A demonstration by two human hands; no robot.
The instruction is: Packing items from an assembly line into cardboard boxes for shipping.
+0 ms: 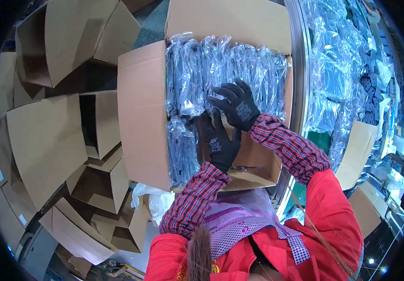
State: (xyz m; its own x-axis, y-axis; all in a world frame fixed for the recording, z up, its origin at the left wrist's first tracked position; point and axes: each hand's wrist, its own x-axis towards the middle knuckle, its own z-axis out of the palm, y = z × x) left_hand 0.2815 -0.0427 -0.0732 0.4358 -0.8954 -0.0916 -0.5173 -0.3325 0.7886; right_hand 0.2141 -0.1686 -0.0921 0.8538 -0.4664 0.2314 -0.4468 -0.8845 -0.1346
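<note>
An open cardboard box [141, 112] sits before me. Clear plastic-wrapped packs [211, 65] stand on edge in a tight row along its far half. A shorter stack of wrapped packs [182, 152] fills the near left part, and bare cardboard shows to its right. My left hand [220, 145], in a black glove, reaches into the box beside that stack. Its fingers are stretched out, with the tips partly hidden against the packs. My right hand [240, 105], gloved alike, rests with spread fingers on the near edge of the far row. Neither hand grips a pack.
A metal rail [299, 70] runs along the box's right side. Beyond it lie many wrapped packs [335, 61] on a green surface. Several open cardboard boxes [47, 145] are piled on the left. A white plastic bag [159, 201] lies by the box's near left corner.
</note>
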